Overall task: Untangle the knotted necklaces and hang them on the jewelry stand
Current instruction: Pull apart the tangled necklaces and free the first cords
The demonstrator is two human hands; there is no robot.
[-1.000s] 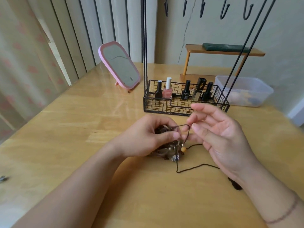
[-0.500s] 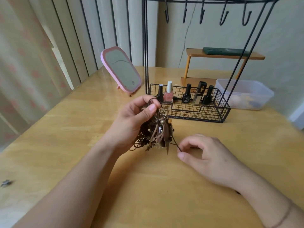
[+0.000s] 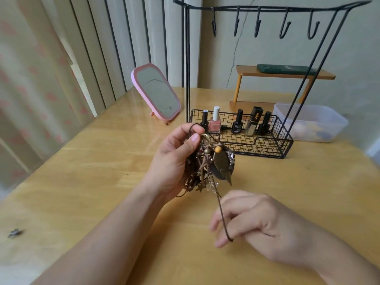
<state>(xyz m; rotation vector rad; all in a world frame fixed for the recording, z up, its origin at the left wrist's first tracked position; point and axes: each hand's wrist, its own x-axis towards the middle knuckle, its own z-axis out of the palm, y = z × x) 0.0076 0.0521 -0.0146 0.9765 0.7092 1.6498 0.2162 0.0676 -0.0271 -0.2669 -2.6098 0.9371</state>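
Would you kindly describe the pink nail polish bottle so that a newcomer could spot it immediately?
Start at the black wire jewelry stand at the back of the wooden table. Its base is a wire basket holding a row of small bottles. The pink nail polish bottle stands second from the left, the only one with a white cap and pink body; the others are dark.

pink mirror (image 3: 156, 92), black stand (image 3: 261, 9), brown necklaces (image 3: 207, 163)

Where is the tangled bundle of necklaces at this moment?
In the head view the tangled bundle sits centre frame, gripped in the left hand above the table, just in front of the jewelry stand.
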